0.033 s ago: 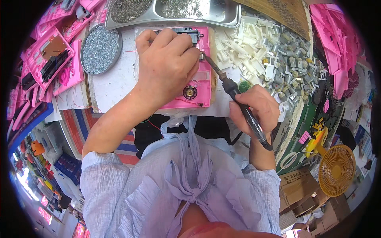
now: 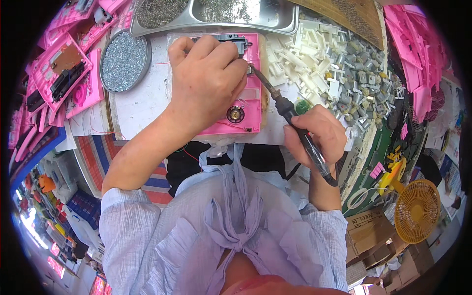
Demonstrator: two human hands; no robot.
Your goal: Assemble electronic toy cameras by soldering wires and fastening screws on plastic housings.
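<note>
My right hand (image 2: 319,135) grips a soldering iron (image 2: 287,110) with a black handle. The iron's tip reaches a small metal part on a pink plastic housing (image 2: 250,98), just beside my left fingertips. My left hand (image 2: 209,81) lies across the housing with its fingers curled and closed; what they hold is hidden beneath them. Set in the housing's lower part is a small round speaker (image 2: 235,114). A grey and black mechanism (image 2: 238,43) sits along its upper edge, partly covered by my left hand.
A round dish of small metal pieces (image 2: 125,61) stands left, near stacked pink housings (image 2: 64,73). A steel tray (image 2: 216,22) of screws lies at the back. White plastic parts (image 2: 307,59) and small motors (image 2: 368,83) are heaped right. A yellow fan (image 2: 417,211) is at lower right.
</note>
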